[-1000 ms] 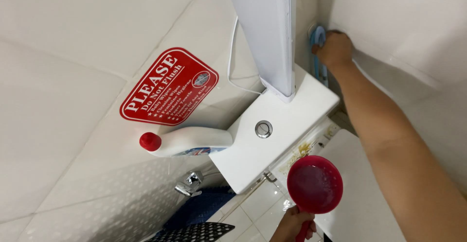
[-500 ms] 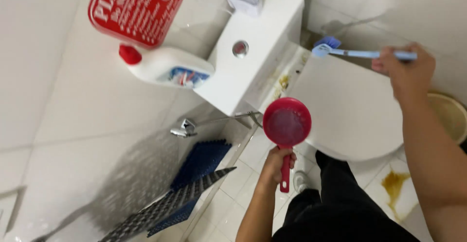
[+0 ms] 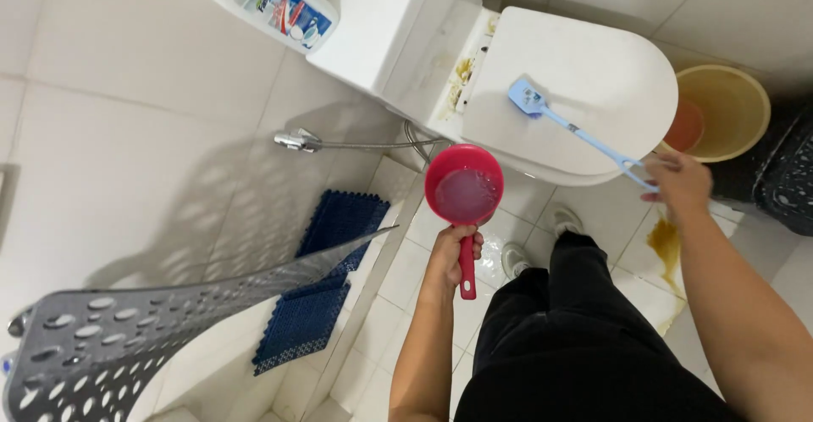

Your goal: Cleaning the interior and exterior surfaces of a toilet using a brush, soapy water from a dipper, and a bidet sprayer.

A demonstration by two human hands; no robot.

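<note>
My left hand (image 3: 454,254) grips the handle of a red water dipper (image 3: 464,195), held level in front of the toilet with water in its bowl. My right hand (image 3: 680,181) holds the end of a light blue long-handled brush (image 3: 576,132). The brush head rests on the closed white toilet lid (image 3: 584,83). The white cistern (image 3: 383,24) with its round flush button stands behind the lid. Brown stains show along the hinge area between lid and cistern.
A white cleaner bottle (image 3: 262,2) lies on the ledge left of the cistern. A bidet sprayer (image 3: 298,141) hangs on the wall. A yellow bucket (image 3: 720,113) stands right of the toilet. Blue floor mats (image 3: 322,278) and a grey perforated basket (image 3: 127,337) sit at the left. My black trousers (image 3: 584,337) fill the bottom.
My view has tipped down from the wall to the toilet. My right hand brought the blue brush down from the wall onto the lid. The dipper stayed in my left hand.
</note>
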